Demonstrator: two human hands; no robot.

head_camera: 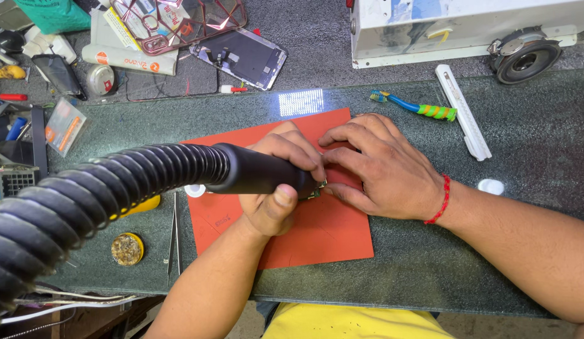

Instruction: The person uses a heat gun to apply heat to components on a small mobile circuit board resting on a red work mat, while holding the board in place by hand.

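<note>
left hand (276,182) grips black hot-air handle (254,172); right hand (380,166) steadies small board (314,190).

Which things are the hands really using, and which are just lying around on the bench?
In use:
left hand gripping the black nozzle handle with its ribbed hose
right hand pressing a small part onto the orange mat

Lying about:
toothbrush
tweezers
phone screen
pink phone case
white strip
round tin
</note>
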